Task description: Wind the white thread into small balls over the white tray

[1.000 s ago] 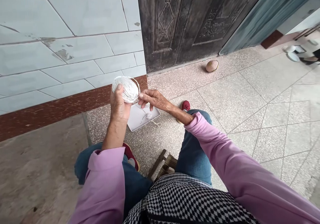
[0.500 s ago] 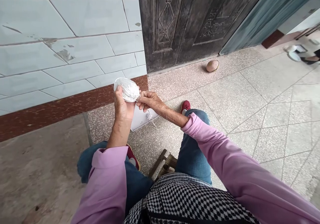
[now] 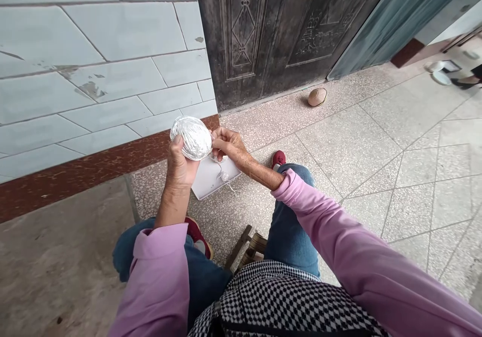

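A ball of white yarn (image 3: pixel 191 137) rests in my left hand (image 3: pixel 179 163), whose thumb presses on its near side. Close against the ball's right side is my right hand (image 3: pixel 229 145), its thumb and fingers pinched on a strand of the yarn. Below the hands, a white board or box lid (image 3: pixel 207 179) lies on the floor. A small tangle of loose yarn (image 3: pixel 224 176) lies at its right part, with ends trailing over the edge onto the floor.
A tiled wall (image 3: pixel 124 86) with a brown skirting stands ahead on the left, beside a dark carved door (image 3: pixel 271 40). A tan ball (image 3: pixel 317 97) lies near the door. Part of a wooden stool (image 3: pixel 246 249) shows between my legs. White dishes (image 3: pixel 441 77) are far right.
The yarn ball has turned in my left hand and shows a broader face. My right hand has shifted slightly right, and more of the white board shows.
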A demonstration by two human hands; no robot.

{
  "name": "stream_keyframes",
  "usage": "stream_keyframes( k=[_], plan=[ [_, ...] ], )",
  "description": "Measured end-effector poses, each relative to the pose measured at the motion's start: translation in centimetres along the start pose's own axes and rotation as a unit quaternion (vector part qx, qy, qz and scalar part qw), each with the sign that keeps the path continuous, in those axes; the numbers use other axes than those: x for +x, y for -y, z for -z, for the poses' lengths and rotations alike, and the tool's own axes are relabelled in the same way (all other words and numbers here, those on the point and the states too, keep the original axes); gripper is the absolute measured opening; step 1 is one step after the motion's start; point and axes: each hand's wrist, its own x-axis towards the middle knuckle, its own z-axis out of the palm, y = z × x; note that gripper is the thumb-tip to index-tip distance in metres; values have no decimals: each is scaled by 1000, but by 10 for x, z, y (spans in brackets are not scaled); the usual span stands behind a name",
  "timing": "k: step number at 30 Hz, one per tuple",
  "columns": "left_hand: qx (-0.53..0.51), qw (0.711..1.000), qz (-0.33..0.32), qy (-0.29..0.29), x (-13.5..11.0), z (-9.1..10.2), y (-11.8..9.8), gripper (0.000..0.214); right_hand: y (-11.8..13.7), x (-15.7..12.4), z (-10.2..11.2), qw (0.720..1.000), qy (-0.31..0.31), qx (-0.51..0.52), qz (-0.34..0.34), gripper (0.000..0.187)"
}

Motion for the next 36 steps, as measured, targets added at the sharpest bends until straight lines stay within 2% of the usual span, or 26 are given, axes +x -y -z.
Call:
stream_keyframes(
  k=[3,7,10,15,18,20,23,26,29,32,34,36],
  plan=[
    [-12,1000,-1,10,-2,1,-2,91,7,3,6,1000,-1,-13,26,46],
    [-26,999,23,25,-3,3,-3,96,15,12,16,995,14,-36,88,48],
    [-25,998,40,36,-7,3,-4,89,19,23,20,992,6,-40,123,44],
    [-17,994,68,78,-16,-6,-4,90,30,26,22,991,-30,-70,114,45],
    [-24,996,64,64,-15,-10,-5,91,39,12,21,987,-44,-90,126,42],
    [-34,996,61,53,-12,-11,-6,91,41,6,21,985,-26,-102,138,43],
    [-41,995,67,57,-9,-9,-5,89,38,7,19,983,1,-107,150,54],
    [-34,996,69,46,-11,-8,-2,90,28,15,17,983,-26,-112,143,57],
    [-31,996,69,37,-12,-9,-2,93,22,18,19,984,-52,-114,126,52],
    [-40,996,65,39,-10,-9,-5,91,26,14,25,983,-57,-107,137,38],
    [-44,996,60,43,-8,-8,-5,86,33,10,28,982,-39,-103,154,32],
    [-46,996,58,46,-8,-6,-3,82,39,7,27,981,2,-105,160,36]
  ],
)
